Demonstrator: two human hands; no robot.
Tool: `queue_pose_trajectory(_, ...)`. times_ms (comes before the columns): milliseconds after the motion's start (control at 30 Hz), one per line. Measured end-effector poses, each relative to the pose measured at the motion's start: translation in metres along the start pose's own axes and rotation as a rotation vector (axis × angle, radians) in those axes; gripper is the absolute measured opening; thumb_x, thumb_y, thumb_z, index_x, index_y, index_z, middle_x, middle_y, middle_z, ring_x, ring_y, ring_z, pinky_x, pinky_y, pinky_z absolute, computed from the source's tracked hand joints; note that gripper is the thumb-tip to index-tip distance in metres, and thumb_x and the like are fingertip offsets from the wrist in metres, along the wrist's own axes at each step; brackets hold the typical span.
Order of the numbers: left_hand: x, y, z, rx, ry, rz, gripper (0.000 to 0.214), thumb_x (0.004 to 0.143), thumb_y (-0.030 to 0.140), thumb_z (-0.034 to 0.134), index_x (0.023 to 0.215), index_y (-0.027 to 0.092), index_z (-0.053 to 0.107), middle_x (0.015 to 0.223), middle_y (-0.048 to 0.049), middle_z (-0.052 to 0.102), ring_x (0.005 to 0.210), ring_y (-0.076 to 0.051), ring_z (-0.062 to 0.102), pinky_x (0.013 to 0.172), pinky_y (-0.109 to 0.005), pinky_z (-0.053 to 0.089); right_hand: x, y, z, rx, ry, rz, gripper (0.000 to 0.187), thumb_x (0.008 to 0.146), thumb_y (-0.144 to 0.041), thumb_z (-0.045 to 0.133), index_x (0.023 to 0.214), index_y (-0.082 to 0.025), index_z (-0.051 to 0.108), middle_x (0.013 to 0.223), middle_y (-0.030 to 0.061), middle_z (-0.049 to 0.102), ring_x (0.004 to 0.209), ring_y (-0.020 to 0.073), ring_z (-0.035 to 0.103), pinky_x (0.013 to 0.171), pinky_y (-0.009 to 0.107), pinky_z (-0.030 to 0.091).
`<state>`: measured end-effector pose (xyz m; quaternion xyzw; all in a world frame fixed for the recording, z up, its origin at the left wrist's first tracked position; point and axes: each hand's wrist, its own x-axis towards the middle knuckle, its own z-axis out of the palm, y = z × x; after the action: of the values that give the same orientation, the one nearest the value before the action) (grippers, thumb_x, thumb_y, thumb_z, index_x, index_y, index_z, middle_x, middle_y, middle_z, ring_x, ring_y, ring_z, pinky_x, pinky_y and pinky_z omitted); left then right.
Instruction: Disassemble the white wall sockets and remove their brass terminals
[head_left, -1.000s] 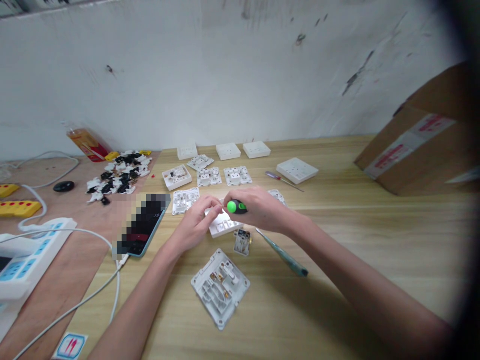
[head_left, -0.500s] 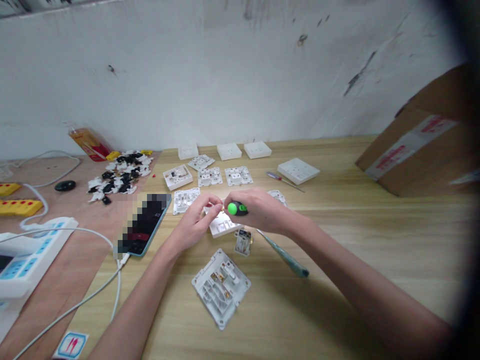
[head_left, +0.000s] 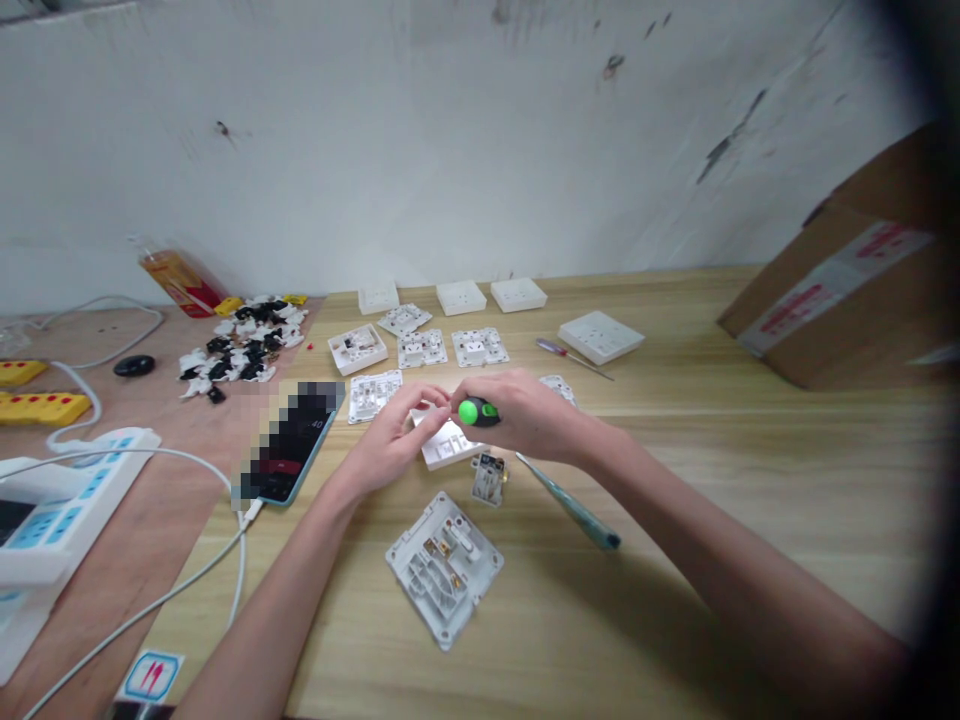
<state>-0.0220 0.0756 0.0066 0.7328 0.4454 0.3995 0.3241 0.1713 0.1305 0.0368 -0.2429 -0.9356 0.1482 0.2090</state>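
My right hand point(head_left: 525, 412) is wrapped round a screwdriver with a green-and-black handle point(head_left: 477, 411); its tip is hidden. My left hand point(head_left: 394, 435) is closed, thumb and finger pinched together right beside it, and what they hold is hidden. Under both hands a white plastic socket housing point(head_left: 450, 450) lies on the table. Just below it stands a small switch module point(head_left: 490, 480) with metal contacts. Closer to me, a square socket plate point(head_left: 445, 570) lies turned cornerwise, inner side up, brass pieces showing.
A teal tool with a pale pointed end point(head_left: 574, 508) lies to the right, and a purple-handled screwdriver point(head_left: 551, 347) farther back. White covers point(head_left: 517, 294) and more plates line the rear. To the left are a phone point(head_left: 300, 450), cables and small parts point(head_left: 247, 340); a carton point(head_left: 832, 300) stands right.
The camera view has shifted slightly, moving the tabletop a little within the picture. Both hands keep nearly the same pose over the housing, the screwdriver still in the right one.
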Motion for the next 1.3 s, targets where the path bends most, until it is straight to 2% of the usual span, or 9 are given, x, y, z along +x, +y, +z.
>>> queue_pose_trajectory(100,0.0001,-0.0012,0.0003,0.035,-0.014,-0.014,0.028,0.099,0.033,0.040,0.084,0.019,0.059,0.095,-0.0049,0.061,0.095,-0.020,0.055,0.092,-0.035,0.039,0.0002,0.0002,-0.0001,0.006,0.001,-0.004,0.007,0.081,-0.020,0.060,0.083,-0.016,0.065,0.071,0.0020,0.066,0.063,0.0122,0.055,0.057,0.024,0.032)
queue_pose_trajectory(233,-0.0011,-0.0037,0.0002,-0.061,-0.005,-0.024,0.016,0.095,0.035,0.050,0.099,0.021,0.057,0.108,-0.0058,0.061,0.102,-0.020,0.055,0.093,-0.036,0.040,0.0001,0.0024,-0.0004,0.033,-0.003,0.010,0.010,0.083,-0.023,0.058,0.084,-0.016,0.064,0.073,0.0027,0.067,0.064,0.0121,0.055,0.058,0.024,0.032)
queue_pose_trajectory(367,-0.0015,-0.0031,-0.0010,-0.056,-0.058,-0.016,0.024,0.097,0.034,0.045,0.087,0.020,0.061,0.106,-0.0059,0.062,0.104,-0.021,0.056,0.097,-0.038,0.039,0.0002,0.0029,-0.0018,0.053,0.000,0.015,0.011,0.084,-0.025,0.058,0.083,-0.016,0.064,0.071,0.0020,0.065,0.062,0.0114,0.054,0.058,0.024,0.031)
queue_pose_trajectory(500,-0.0006,-0.0026,-0.0012,-0.081,-0.014,-0.022,0.017,0.096,0.034,0.048,0.100,0.022,0.060,0.111,-0.0055,0.062,0.105,-0.021,0.057,0.096,-0.039,0.040,0.0003,0.0014,-0.0030,0.055,-0.014,0.023,0.010,0.083,-0.023,0.057,0.084,-0.016,0.064,0.073,0.0027,0.066,0.064,0.0116,0.055,0.058,0.025,0.031)
queue_pose_trajectory(600,-0.0002,-0.0044,-0.0009,-0.030,-0.003,-0.017,0.024,0.097,0.036,0.045,0.090,0.020,0.062,0.110,-0.0062,0.063,0.106,-0.022,0.056,0.098,-0.040,0.040,0.0001,0.0013,-0.0024,0.048,-0.002,0.014,0.010,0.083,-0.024,0.058,0.084,-0.016,0.065,0.072,0.0022,0.066,0.064,0.0116,0.055,0.058,0.024,0.031)
queue_pose_trajectory(733,-0.0004,-0.0064,0.0000,-0.040,0.017,-0.007,0.018,0.094,0.035,0.053,0.104,0.022,0.060,0.115,-0.0064,0.061,0.111,-0.022,0.055,0.098,-0.041,0.041,-0.0001,0.0025,-0.0013,0.040,0.004,0.020,0.011,0.083,-0.023,0.057,0.085,-0.016,0.066,0.070,0.0019,0.066,0.062,0.0114,0.054,0.057,0.025,0.030)
queue_pose_trajectory(867,-0.0004,-0.0064,0.0006,0.006,0.005,-0.005,0.023,0.098,0.033,0.043,0.097,0.021,0.063,0.113,-0.0066,0.062,0.110,-0.022,0.056,0.100,-0.042,0.039,0.0005,0.0027,-0.0015,0.035,0.003,0.029,0.012,0.083,-0.025,0.057,0.085,-0.016,0.066,0.071,0.0025,0.066,0.063,0.0117,0.055,0.058,0.025,0.031)
queue_pose_trajectory(967,-0.0005,-0.0069,0.0000,-0.013,0.014,-0.004,0.017,0.095,0.032,0.051,0.106,0.023,0.060,0.118,-0.0064,0.061,0.113,-0.023,0.055,0.099,-0.043,0.041,0.0009,0.0023,-0.0017,0.028,0.001,0.030,0.011,0.083,-0.023,0.057,0.084,-0.017,0.066,0.070,0.0017,0.066,0.061,0.0113,0.054,0.057,0.024,0.030)
queue_pose_trajectory(1300,-0.0013,-0.0090,-0.0020,0.101,-0.006,0.052,0.015,0.095,0.027,0.051,0.100,0.023,0.064,0.121,-0.0058,0.061,0.116,-0.022,0.053,0.104,-0.044,0.036,0.0000,0.0033,-0.0012,0.015,0.001,0.026,0.012,0.083,-0.025,0.058,0.085,-0.017,0.067,0.073,0.0028,0.068,0.063,0.0126,0.057,0.057,0.024,0.032)
